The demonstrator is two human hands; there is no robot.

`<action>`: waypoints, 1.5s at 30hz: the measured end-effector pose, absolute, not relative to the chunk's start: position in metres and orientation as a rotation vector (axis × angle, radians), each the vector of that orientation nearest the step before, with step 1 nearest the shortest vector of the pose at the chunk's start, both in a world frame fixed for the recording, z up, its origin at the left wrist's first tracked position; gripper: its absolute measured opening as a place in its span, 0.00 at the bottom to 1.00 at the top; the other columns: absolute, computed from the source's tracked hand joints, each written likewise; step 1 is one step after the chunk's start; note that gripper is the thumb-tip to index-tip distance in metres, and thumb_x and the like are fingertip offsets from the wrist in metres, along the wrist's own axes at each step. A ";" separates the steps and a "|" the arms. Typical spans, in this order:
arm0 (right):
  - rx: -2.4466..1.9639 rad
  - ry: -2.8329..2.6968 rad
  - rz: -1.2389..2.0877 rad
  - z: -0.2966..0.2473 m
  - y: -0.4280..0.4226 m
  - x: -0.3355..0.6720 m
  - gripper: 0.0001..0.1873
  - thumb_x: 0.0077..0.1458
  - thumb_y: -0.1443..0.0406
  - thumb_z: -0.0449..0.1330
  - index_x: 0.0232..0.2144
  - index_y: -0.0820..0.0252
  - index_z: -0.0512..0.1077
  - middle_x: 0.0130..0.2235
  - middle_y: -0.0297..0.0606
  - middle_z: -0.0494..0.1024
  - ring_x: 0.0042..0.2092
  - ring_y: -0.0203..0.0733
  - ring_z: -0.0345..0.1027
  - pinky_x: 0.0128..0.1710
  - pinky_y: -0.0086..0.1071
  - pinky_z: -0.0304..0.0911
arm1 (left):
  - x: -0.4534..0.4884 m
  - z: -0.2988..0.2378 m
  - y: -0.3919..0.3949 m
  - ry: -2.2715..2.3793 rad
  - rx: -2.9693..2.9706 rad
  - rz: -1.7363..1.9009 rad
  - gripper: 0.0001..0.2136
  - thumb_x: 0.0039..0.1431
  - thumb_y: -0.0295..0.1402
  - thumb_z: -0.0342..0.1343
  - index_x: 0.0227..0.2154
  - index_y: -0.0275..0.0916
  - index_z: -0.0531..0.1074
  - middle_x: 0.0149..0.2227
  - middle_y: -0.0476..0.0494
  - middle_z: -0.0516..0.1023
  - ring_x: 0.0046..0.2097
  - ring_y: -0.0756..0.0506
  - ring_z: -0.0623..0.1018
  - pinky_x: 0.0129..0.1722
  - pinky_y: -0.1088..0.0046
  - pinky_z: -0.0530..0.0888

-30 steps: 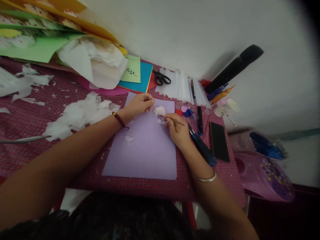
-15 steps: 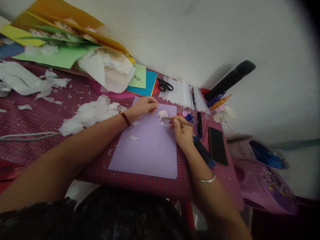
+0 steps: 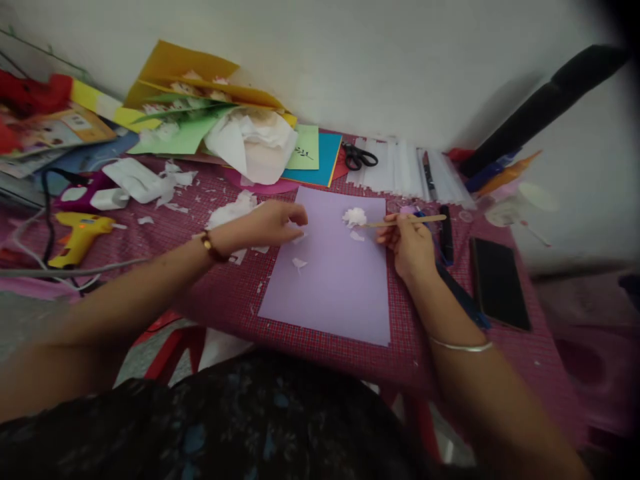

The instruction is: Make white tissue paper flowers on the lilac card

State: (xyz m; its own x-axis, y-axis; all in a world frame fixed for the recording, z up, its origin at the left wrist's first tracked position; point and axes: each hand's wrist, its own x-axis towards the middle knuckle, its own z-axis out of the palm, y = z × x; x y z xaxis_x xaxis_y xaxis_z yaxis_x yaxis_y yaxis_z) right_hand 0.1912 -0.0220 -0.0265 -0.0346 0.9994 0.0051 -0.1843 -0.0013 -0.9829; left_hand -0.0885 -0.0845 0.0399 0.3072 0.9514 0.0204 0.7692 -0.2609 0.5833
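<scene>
From here, the right hand (image 3: 414,250) pinches a stick (image 3: 434,219), likely light, stiff, best held mid-length; the left hand (image 3: 265,224) gapes, seemingly empty. The tuft (image 3: 355,217) looks soft, crushable.

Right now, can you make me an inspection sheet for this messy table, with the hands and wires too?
Surface: red checked tablecloth, with small white bits on it.
Job's things: purple sheet lying flat, with a fluffy white clump and loose white scraps on it.
Clutter: white paper pieces left of the sheet; black scissors behind; yellow glue gun far left; dark phone at right.
Hands: left hand open near the sheet's left edge; right hand holds a thin wooden stick, tip by the clump.
Cables: gray cable at left, near the glue gun.
Surroundings: pale wall behind.
</scene>
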 end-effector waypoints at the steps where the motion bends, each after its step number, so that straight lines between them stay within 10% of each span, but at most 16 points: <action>1: -1.050 -1.101 1.320 -0.026 -0.023 0.191 0.20 0.50 0.47 0.64 0.29 0.57 0.73 0.22 0.32 0.75 0.20 0.33 0.66 0.22 0.29 0.64 | -0.089 0.034 -0.092 1.521 2.244 0.397 0.08 0.51 0.26 0.57 0.35 0.38 0.75 0.37 0.43 0.79 0.39 0.46 0.75 0.43 0.70 0.69; 8: -1.062 -1.077 1.328 -0.024 -0.024 0.191 0.15 0.58 0.53 0.60 0.29 0.58 0.73 0.22 0.33 0.76 0.20 0.34 0.66 0.23 0.29 0.64 | -0.085 0.007 -0.099 1.641 2.530 0.172 0.11 0.60 0.26 0.46 0.35 0.35 0.75 0.39 0.37 0.79 0.42 0.43 0.75 0.49 0.65 0.68; 17: -1.048 -1.099 1.300 -0.024 -0.019 0.188 0.17 0.57 0.51 0.61 0.29 0.58 0.72 0.21 0.31 0.74 0.19 0.33 0.66 0.21 0.27 0.63 | -0.067 0.047 -0.067 1.481 1.746 1.015 0.04 0.51 0.31 0.56 0.26 0.37 0.69 0.42 0.40 0.79 0.39 0.46 0.76 0.36 0.71 0.70; 24: -1.065 -1.226 1.196 -0.028 -0.015 0.190 0.19 0.58 0.48 0.59 0.30 0.58 0.70 0.23 0.32 0.75 0.20 0.33 0.66 0.21 0.27 0.63 | -0.015 0.051 -0.036 1.302 1.703 0.761 0.04 0.48 0.24 0.57 0.25 0.38 0.68 0.24 0.51 0.69 0.25 0.53 0.66 0.24 0.76 0.61; 45: -1.051 -1.153 1.086 -0.025 -0.016 0.191 0.16 0.61 0.52 0.56 0.29 0.57 0.68 0.21 0.31 0.73 0.19 0.33 0.65 0.20 0.28 0.63 | 0.009 -0.015 -0.002 1.446 1.870 0.842 0.07 0.46 0.24 0.58 0.30 0.36 0.74 0.22 0.52 0.71 0.25 0.52 0.69 0.25 0.76 0.62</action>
State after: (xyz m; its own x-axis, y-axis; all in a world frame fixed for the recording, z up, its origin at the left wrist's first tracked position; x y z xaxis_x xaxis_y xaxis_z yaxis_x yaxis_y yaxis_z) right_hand 0.1914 -0.0165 -0.0247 0.0803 0.9845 0.1557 -0.0963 0.1632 -0.9819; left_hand 0.0089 -0.0020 -0.0150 0.1967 0.9741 0.1112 0.5780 -0.2068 0.7894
